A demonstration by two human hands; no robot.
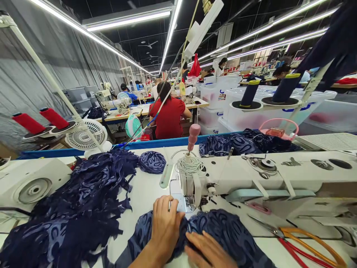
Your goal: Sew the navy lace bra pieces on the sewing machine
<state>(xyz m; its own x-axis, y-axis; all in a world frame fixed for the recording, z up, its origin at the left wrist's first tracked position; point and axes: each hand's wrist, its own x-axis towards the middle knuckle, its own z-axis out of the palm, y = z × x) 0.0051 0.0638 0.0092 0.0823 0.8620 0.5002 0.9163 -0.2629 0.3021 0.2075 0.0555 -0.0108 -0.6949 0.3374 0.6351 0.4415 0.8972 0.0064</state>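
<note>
A dark navy bra (220, 230) with a paisley-like pattern and molded cups lies on the white machine bed, just in front of the sewing machine's needle area (191, 203). My left hand (166, 227) grips its left cup, fingers curled over the fabric close to the needle plate (178, 203). Beside it, my right hand (208, 249) holds the inner edge of the right cup, fingers bent against the cloth. The fabric under both palms is hidden. A pink-handled screwdriver (193, 137) stands upright on the machine head (223, 175), ringed by a coil of pale cord (190, 165).
Red-and-orange-handled scissors (292, 238) lie at right. Navy pieces (83, 201) are heaped at left, and a single cup (152, 162) sits behind. More pieces (231, 143) lie behind the machine. Thread cones (286, 87), a fan (87, 134) and a seated person in red (169, 115) are beyond.
</note>
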